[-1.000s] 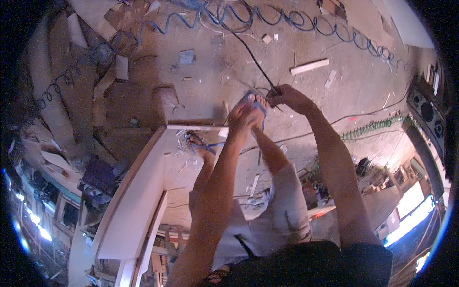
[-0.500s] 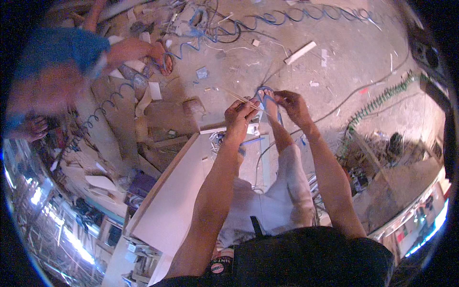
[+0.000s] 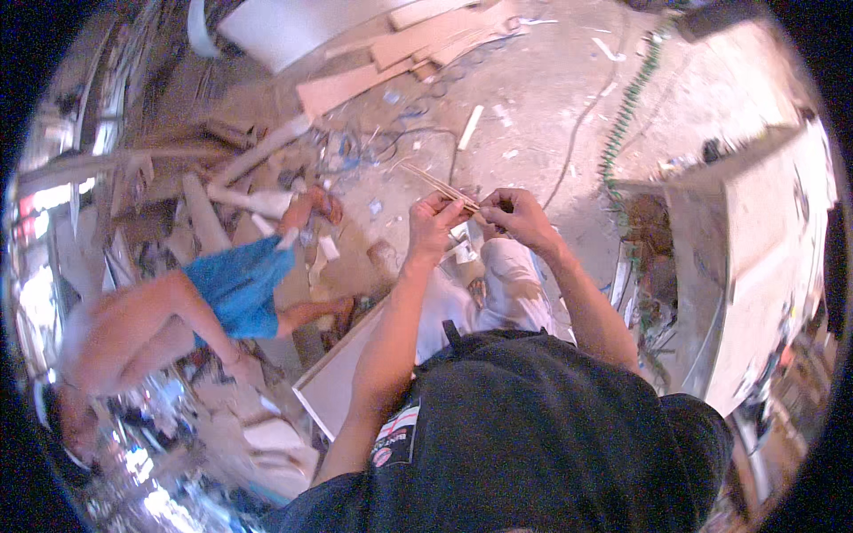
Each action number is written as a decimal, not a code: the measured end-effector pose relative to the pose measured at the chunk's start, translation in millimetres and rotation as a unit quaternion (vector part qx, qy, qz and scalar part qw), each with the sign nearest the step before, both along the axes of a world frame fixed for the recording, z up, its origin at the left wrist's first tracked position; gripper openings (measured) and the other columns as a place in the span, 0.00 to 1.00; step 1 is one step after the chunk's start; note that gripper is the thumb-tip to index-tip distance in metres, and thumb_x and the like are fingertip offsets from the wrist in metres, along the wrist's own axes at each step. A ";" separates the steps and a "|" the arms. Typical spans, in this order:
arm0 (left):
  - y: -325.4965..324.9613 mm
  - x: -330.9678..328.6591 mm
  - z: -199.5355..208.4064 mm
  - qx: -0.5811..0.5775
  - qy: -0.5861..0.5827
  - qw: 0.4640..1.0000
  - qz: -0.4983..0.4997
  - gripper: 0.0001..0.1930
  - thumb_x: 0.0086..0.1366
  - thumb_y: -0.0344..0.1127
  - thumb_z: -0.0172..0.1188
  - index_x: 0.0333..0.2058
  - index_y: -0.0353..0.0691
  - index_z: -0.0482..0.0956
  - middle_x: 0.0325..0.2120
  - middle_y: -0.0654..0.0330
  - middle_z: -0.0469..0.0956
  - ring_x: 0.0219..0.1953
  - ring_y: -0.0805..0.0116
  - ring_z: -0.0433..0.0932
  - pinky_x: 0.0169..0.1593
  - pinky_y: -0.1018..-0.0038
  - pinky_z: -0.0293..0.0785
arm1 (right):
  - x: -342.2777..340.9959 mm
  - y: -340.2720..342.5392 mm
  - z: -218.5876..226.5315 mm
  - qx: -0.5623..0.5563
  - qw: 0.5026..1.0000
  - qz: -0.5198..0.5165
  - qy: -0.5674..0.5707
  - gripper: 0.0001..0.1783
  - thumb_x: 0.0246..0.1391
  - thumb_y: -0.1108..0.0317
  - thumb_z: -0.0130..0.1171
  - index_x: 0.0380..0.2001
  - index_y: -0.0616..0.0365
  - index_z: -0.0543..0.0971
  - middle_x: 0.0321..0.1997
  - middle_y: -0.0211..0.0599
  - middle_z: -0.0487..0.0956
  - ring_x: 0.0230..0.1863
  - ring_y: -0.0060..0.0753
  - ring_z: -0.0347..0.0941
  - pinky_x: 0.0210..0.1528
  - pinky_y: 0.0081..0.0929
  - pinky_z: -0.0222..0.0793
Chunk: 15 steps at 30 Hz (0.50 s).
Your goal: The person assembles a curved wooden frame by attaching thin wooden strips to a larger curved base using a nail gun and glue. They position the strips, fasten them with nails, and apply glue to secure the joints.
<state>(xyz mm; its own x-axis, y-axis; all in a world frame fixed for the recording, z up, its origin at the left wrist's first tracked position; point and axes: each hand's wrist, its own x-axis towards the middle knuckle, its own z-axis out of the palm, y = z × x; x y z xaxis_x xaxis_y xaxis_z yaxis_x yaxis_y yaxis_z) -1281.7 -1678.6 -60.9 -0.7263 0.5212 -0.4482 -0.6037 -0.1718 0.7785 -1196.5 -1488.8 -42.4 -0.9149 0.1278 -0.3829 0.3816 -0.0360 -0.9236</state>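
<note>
Nearest the camera, the person's dark shirt fills the lower middle, and both forearms rise from it toward 12 o'clock. The left hand is closed on a bundle of thin wooden sticks, which slant away from it toward 10 o'clock. The right hand sits just beside the left at its 3 o'clock, fingers pinched narrow on the near end of the same sticks; exactly what it grips there is too small to tell. Below the hands lie the person's pale trousers, and at 7 o'clock of them a white board rests on the floor. At 9 o'clock another person in blue shorts bends over. At 3 o'clock stands a pale cabinet. Farther off, toward 1 o'clock, a green coiled hose runs across the dusty floor, and wooden planks lie at 12 o'clock.
</note>
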 end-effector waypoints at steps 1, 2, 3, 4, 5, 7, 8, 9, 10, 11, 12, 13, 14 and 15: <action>9.4 1.5 11.7 -0.001 0.025 0.999 -0.035 0.11 0.68 0.28 0.64 0.47 0.30 0.83 0.39 0.53 0.87 0.40 0.66 0.87 0.48 0.71 0.85 | 16.2 3.9 14.5 0.021 0.999 -0.023 0.010 0.14 0.59 0.63 0.64 0.42 0.64 0.86 0.27 0.32 0.82 0.24 0.22 0.75 0.27 0.28 0.74; 17.0 12.1 21.9 -0.007 0.043 0.996 -0.072 0.11 0.68 0.28 0.64 0.47 0.30 0.83 0.39 0.53 0.87 0.40 0.67 0.87 0.48 0.71 0.85 | 41.8 5.2 24.7 0.037 0.998 -0.048 0.011 0.15 0.59 0.63 0.64 0.42 0.64 0.86 0.27 0.33 0.82 0.24 0.23 0.76 0.28 0.28 0.75; 24.8 27.7 33.0 -0.013 0.061 0.992 -0.111 0.11 0.68 0.28 0.64 0.47 0.29 0.83 0.38 0.53 0.87 0.40 0.67 0.87 0.47 0.72 0.85 | 69.8 4.7 34.4 0.053 0.996 -0.076 0.012 0.15 0.59 0.64 0.64 0.42 0.65 0.86 0.27 0.34 0.82 0.25 0.23 0.76 0.29 0.29 0.76; 32.7 45.1 43.5 -0.015 0.065 0.990 -0.126 0.11 0.68 0.28 0.64 0.47 0.29 0.83 0.37 0.54 0.87 0.38 0.67 0.86 0.46 0.71 0.85 | 95.6 1.0 42.2 0.058 0.991 -0.118 0.003 0.14 0.59 0.65 0.64 0.41 0.67 0.85 0.28 0.37 0.84 0.26 0.24 0.78 0.30 0.28 0.77; 44.3 67.0 47.5 -0.021 0.064 0.984 -0.165 0.11 0.68 0.28 0.64 0.47 0.29 0.83 0.37 0.54 0.87 0.37 0.68 0.86 0.46 0.71 0.85 | 128.2 1.4 43.8 0.055 0.986 -0.154 0.010 0.14 0.59 0.65 0.64 0.40 0.67 0.85 0.29 0.37 0.84 0.26 0.24 0.78 0.30 0.28 0.77; 69.4 109.0 53.9 -0.039 0.067 0.968 -0.240 0.11 0.69 0.28 0.64 0.47 0.30 0.84 0.37 0.54 0.87 0.37 0.68 0.86 0.45 0.71 0.85 | 190.5 1.3 44.6 0.046 0.973 -0.224 0.027 0.14 0.59 0.65 0.64 0.40 0.67 0.85 0.29 0.37 0.84 0.26 0.25 0.79 0.31 0.28 0.78; 79.4 132.8 57.2 -0.038 0.064 0.959 -0.272 0.11 0.69 0.29 0.64 0.47 0.30 0.84 0.37 0.55 0.87 0.37 0.68 0.87 0.45 0.70 0.85 | 219.9 -1.3 60.1 0.022 0.965 -0.262 0.026 0.13 0.60 0.67 0.64 0.41 0.67 0.85 0.30 0.37 0.84 0.26 0.25 0.79 0.31 0.28 0.77; 87.6 155.1 59.7 -0.036 0.057 0.951 -0.303 0.11 0.69 0.29 0.64 0.47 0.30 0.84 0.37 0.55 0.86 0.37 0.68 0.86 0.45 0.70 0.85 | 247.1 -1.5 68.4 0.001 0.960 -0.279 0.020 0.12 0.61 0.67 0.63 0.41 0.66 0.84 0.29 0.35 0.83 0.27 0.24 0.78 0.31 0.26 0.76; 101.2 182.8 57.5 -0.031 0.043 0.937 -0.346 0.11 0.69 0.29 0.64 0.47 0.31 0.84 0.37 0.56 0.86 0.37 0.68 0.86 0.45 0.70 0.85 | 283.5 1.0 72.9 -0.018 0.951 -0.308 0.008 0.11 0.63 0.67 0.63 0.41 0.66 0.83 0.29 0.32 0.82 0.27 0.22 0.76 0.32 0.25 0.74; 105.7 212.2 60.4 -0.032 0.025 0.922 -0.384 0.12 0.69 0.29 0.64 0.48 0.31 0.84 0.37 0.56 0.86 0.37 0.68 0.86 0.45 0.70 0.85 | 321.1 -2.8 78.8 -0.043 0.942 -0.332 -0.006 0.11 0.64 0.67 0.62 0.41 0.65 0.83 0.29 0.30 0.80 0.28 0.21 0.75 0.32 0.23 0.73; 114.3 239.8 69.0 -0.057 0.047 0.898 -0.434 0.12 0.69 0.29 0.62 0.49 0.31 0.84 0.36 0.59 0.85 0.36 0.70 0.84 0.45 0.71 0.84 | 360.1 -5.8 66.9 -0.058 0.925 -0.376 -0.013 0.10 0.65 0.67 0.61 0.42 0.64 0.82 0.30 0.28 0.79 0.27 0.20 0.74 0.32 0.22 0.72; 121.8 268.0 73.3 -0.065 0.069 0.877 -0.472 0.12 0.69 0.29 0.62 0.49 0.32 0.84 0.36 0.60 0.85 0.36 0.71 0.84 0.44 0.71 0.84 | 402.3 -8.3 61.6 -0.058 0.911 -0.407 -0.018 0.11 0.64 0.66 0.61 0.41 0.64 0.82 0.30 0.29 0.80 0.27 0.21 0.75 0.32 0.24 0.73; 128.6 294.2 77.5 -0.069 0.096 0.853 -0.508 0.12 0.69 0.29 0.62 0.49 0.32 0.84 0.35 0.61 0.84 0.36 0.71 0.83 0.44 0.71 0.83 | 442.7 -11.8 60.9 -0.057 0.897 -0.439 -0.018 0.11 0.64 0.66 0.61 0.41 0.63 0.82 0.30 0.30 0.81 0.27 0.21 0.75 0.32 0.25 0.73; 110.3 319.2 76.3 -0.084 0.123 0.832 -0.534 0.12 0.69 0.29 0.61 0.48 0.32 0.84 0.35 0.62 0.84 0.36 0.72 0.83 0.44 0.71 0.83 | 481.4 -35.6 58.6 -0.068 0.885 -0.459 -0.019 0.12 0.63 0.65 0.61 0.41 0.63 0.83 0.30 0.31 0.82 0.27 0.22 0.76 0.31 0.26 0.74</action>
